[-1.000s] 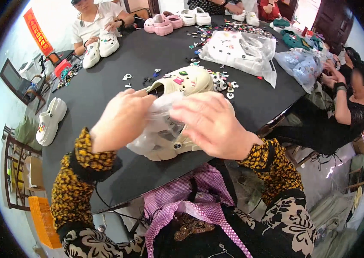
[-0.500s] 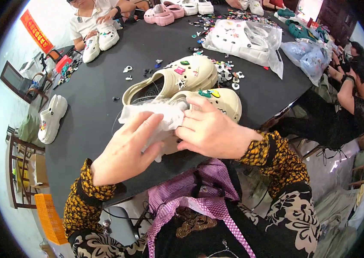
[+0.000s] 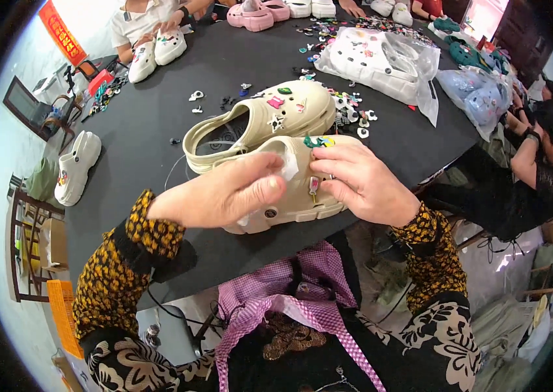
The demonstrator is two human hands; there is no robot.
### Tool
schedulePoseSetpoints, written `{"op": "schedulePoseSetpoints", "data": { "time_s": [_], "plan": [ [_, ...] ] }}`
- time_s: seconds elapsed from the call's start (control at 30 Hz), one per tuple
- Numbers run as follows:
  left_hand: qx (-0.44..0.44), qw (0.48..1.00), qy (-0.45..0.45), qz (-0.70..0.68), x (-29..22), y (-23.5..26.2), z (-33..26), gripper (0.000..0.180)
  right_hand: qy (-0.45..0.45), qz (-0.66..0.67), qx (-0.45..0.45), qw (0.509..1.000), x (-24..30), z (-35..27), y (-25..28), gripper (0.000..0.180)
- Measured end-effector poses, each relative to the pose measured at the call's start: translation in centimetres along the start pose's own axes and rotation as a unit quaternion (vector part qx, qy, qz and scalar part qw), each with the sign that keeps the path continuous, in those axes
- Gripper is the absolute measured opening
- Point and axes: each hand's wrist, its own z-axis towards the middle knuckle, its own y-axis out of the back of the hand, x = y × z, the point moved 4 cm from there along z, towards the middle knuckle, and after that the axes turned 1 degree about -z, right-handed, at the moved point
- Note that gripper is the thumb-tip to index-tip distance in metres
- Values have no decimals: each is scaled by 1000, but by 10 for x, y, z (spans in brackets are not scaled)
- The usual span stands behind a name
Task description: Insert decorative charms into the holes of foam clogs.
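Note:
Two cream clogs lie side by side on the black table, both with colourful charms. My left hand (image 3: 221,189) reaches across the heel side of the near clog (image 3: 292,199), fingers stretched into its opening and thumb apart. White crumpled stuffing (image 3: 290,164) shows at that opening beside the fingertips, which are partly hidden. My right hand (image 3: 371,183) holds the front of the same clog, its fingers on the upper by the charms. Just behind sits the far clog (image 3: 312,108), its strap toward the left. A thin clear strand curves from it.
Loose charms (image 3: 361,117) are scattered behind the clogs. At the back right lie a bagged white pair (image 3: 374,62) and a bagged blue pair (image 3: 475,98). A single white clog (image 3: 79,166) stands near the left edge. Co-workers sit around the table.
The white stuffing, earlier bunched between both hands above the near clog, is now mostly inside its opening. My right hand has shifted right onto the clog's front.

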Motion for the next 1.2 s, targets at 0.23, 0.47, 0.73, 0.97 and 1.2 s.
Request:
{"op": "schedulePoseSetpoints", "data": {
  "time_s": [0.23,0.47,0.73,0.97,1.2],
  "plan": [
    [-41,964,51,-259,13,-8,29,61,-10,5,20,1000,2,-3,-2,31],
    [-117,989,23,-92,10,-5,18,44,9,-53,77,996,11,19,15,25],
    [-399,915,-60,7,-20,42,-71,22,38,-130,10,991,26,77,29,32],
    [-484,868,10,-112,53,50,-123,25,-23,-208,285,936,19,123,-13,32],
    [-522,799,44,-296,141,47,-139,23,-42,-260,294,919,6,123,-37,19]
  ]
}}
